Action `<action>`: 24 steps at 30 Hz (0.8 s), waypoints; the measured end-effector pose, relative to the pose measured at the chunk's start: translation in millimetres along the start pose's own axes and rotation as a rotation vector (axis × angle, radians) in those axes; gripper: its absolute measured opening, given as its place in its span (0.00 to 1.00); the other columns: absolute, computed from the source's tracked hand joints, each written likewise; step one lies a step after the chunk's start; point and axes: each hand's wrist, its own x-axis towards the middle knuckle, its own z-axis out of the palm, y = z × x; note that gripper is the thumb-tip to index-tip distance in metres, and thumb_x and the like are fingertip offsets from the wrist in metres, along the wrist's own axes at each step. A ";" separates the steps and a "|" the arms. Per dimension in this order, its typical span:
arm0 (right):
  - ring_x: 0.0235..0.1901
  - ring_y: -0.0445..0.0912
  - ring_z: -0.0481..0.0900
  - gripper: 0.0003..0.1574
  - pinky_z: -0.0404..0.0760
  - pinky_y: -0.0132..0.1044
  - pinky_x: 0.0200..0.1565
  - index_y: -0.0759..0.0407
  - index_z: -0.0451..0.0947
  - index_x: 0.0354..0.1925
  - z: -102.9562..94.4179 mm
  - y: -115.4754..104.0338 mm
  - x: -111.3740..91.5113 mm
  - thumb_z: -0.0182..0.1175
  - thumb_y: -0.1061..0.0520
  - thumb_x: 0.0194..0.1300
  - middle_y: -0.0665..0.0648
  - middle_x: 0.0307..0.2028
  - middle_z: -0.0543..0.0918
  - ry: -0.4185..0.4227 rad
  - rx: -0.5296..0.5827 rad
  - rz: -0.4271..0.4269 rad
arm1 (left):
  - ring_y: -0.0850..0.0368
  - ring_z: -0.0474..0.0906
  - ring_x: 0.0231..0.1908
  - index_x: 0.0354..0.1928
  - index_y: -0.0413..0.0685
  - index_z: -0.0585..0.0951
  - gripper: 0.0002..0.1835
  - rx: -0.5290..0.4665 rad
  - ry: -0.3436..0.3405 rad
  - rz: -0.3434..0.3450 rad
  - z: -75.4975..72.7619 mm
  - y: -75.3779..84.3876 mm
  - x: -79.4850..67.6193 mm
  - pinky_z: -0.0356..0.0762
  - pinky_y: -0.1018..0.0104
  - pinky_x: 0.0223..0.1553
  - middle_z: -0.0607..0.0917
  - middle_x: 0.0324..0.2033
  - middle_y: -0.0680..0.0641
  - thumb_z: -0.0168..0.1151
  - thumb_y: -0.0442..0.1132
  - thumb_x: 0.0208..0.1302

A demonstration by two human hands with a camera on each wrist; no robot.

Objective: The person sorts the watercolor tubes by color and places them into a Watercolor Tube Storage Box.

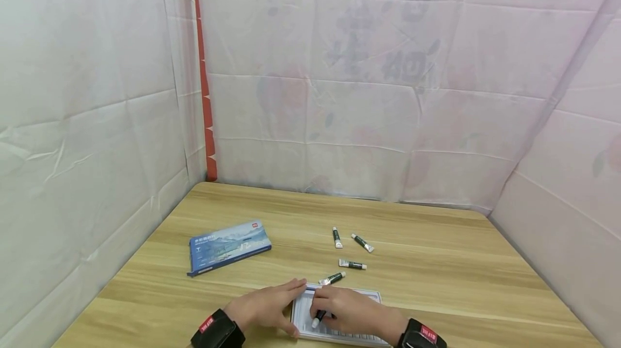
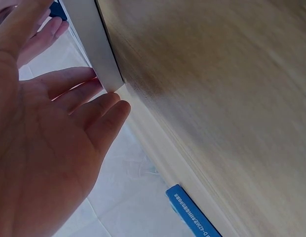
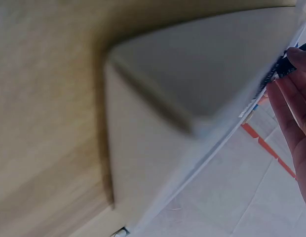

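A shallow white plastic tray (image 1: 302, 313) lies at the table's near edge. My left hand (image 1: 267, 305) rests against its left side, fingers at the far corner and thumb near the front. In the left wrist view, those fingers (image 2: 111, 118) are mostly straight and touch the tray's side wall (image 2: 96, 44). Over the tray, my right hand (image 1: 346, 310) pinches a small dark paint tube (image 1: 318, 318) with a pale cap pointing down-left. The right wrist view shows this tube (image 3: 286, 65) between thumb and fingers. The right hand hides much of the tray's inside.
Just beyond the tray lies one dark green paint tube (image 1: 332, 278). Farther back are three more: one tube (image 1: 352, 265), another tube (image 1: 337, 237) and a slanted tube (image 1: 363, 243). A blue paint box (image 1: 230, 247) lies at the left. Pale cloth walls (image 1: 310, 95) surround the table.
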 end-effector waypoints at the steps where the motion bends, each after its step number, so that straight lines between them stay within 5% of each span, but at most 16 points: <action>1: 0.39 0.29 0.70 0.12 0.70 0.19 0.44 0.51 0.77 0.38 0.0 0.1 -0.7 0.65 0.63 0.55 0.42 0.37 0.74 0.002 -0.002 -0.001 | 0.55 0.54 0.65 0.68 0.45 0.61 0.45 0.001 -0.001 -0.003 0.2 -0.1 0.3 0.62 0.62 0.59 0.58 0.67 0.50 0.66 0.56 0.50; 24: 0.41 0.32 0.69 0.07 0.72 0.25 0.44 0.49 0.79 0.36 -3.3 10.9 -14.5 0.61 0.60 0.57 0.42 0.40 0.72 -0.072 0.211 0.068 | 0.55 0.55 0.65 0.67 0.46 0.62 0.45 0.035 0.020 -0.011 0.0 2.1 -0.7 0.62 0.62 0.59 0.59 0.67 0.50 0.67 0.57 0.49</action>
